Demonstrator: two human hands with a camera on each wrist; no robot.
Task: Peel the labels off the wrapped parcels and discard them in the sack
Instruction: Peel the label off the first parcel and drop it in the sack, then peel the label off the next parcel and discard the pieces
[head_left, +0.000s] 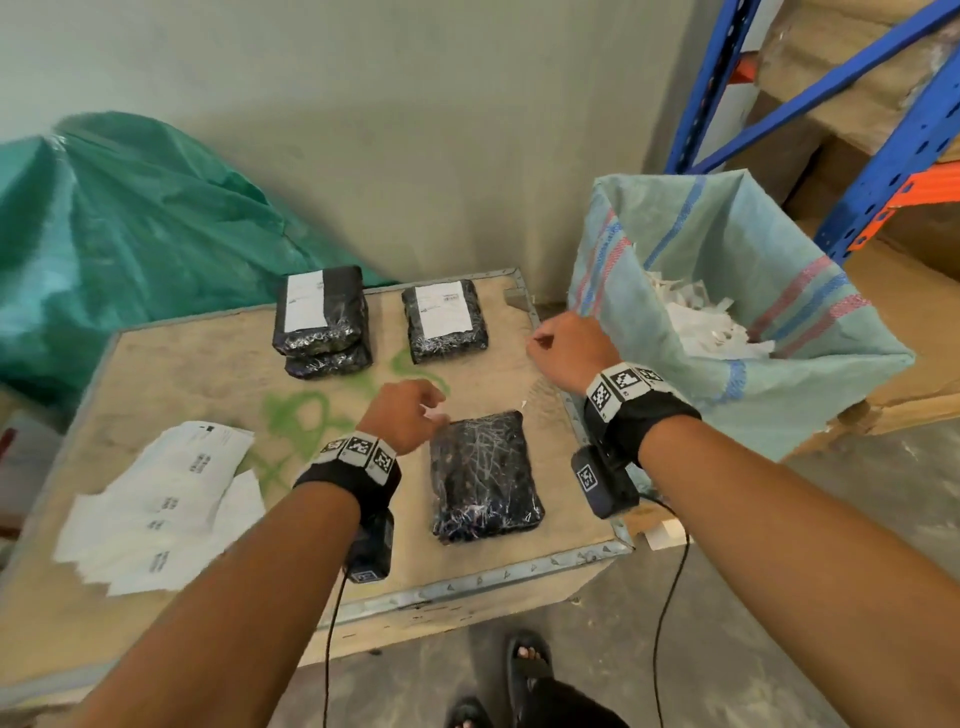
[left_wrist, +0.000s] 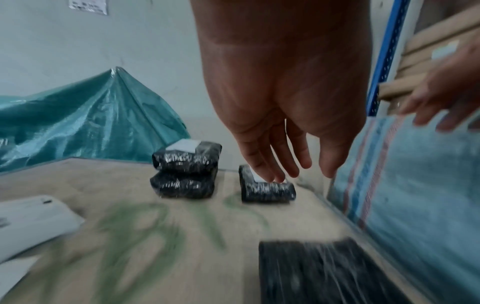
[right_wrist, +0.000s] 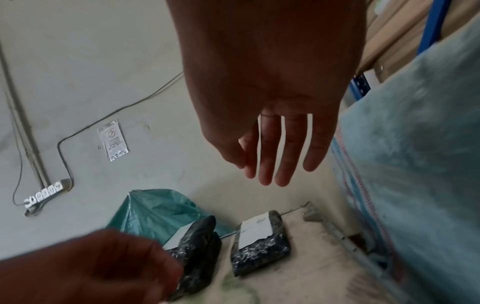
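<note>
We stand at a wooden crate (head_left: 218, 364) used as a bench, with the woven sack (head_left: 737, 332) just beside its right edge, mouth open and holding a heap of white scraps. Nearest us lies a parcel in black wrap (head_left: 485, 475) with no label showing on its upper face. At the far side sit a stack of two parcels (head_left: 323, 322) with a white label (head_left: 306, 301) on the upper one, and to its right a single parcel (head_left: 445, 321) carrying its own label (head_left: 445, 307). Left hand (head_left: 405, 415) hovers above the crate just beside the near parcel's far left corner; in the left wrist view its fingers (left_wrist: 275, 156) hang straight and relaxed, holding nothing we can confirm, though the head view shows a pale fleck at the fingertips that we cannot identify. Right hand (head_left: 571, 348) is raised near the sack's rim, with fingers (right_wrist: 272, 148) extended and slightly apart, empty. Loose white sheets (head_left: 161, 509) lie on the crate's left side. Judgement: the parcels look soft and light, the film wrap slick and crinkly, so one hand should pin the parcel flat. The labels are thin paper likely to tear; best lifted at a corner with a fingernail and pulled low and slowly. The single far parcel seems the easiest next pick.
</note>
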